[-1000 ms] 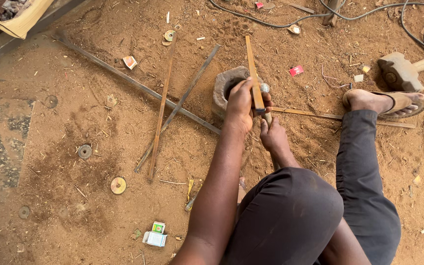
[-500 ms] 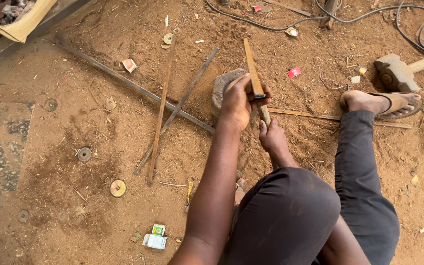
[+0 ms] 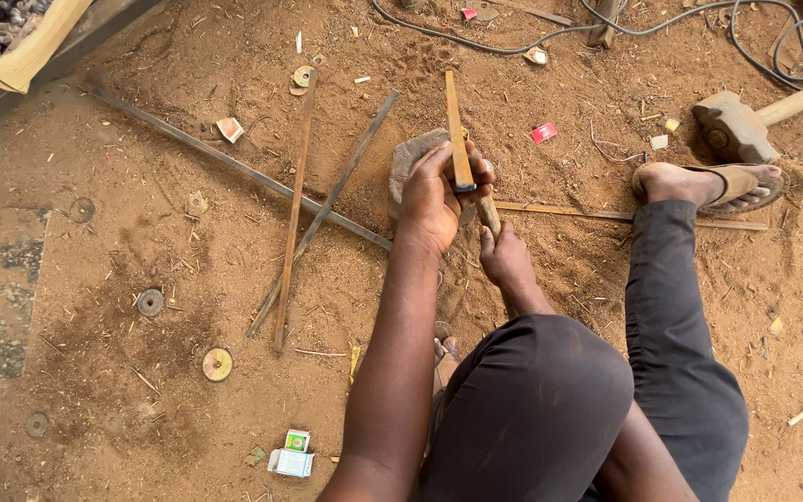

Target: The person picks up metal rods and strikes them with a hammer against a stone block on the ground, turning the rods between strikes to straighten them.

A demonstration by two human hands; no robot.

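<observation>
My left hand (image 3: 437,197) is closed on the near end of a long flat metal strip (image 3: 454,121). It presses the strip onto a grey stone block (image 3: 409,156) set in the sandy ground, and the strip points away from me. Just behind it my right hand (image 3: 507,260) grips a short wooden tool handle (image 3: 488,216) that angles up toward the left hand. The tool's head is hidden by my left fingers. I sit low with my dark-trousered legs bent, and my sandalled foot (image 3: 704,186) is out to the right.
Several long metal bars (image 3: 292,204) lie crossed on the dirt to the left, with small discs (image 3: 217,363) near them. A sledgehammer (image 3: 734,126) and black cables (image 3: 513,35) lie at the upper right. A thin strip (image 3: 569,212) runs under my leg. Small cartons (image 3: 292,455) sit near my left elbow.
Both hands stay at the stone block. The left hand has shifted slightly along the strip, and the handle in the right hand has tilted closer to it.
</observation>
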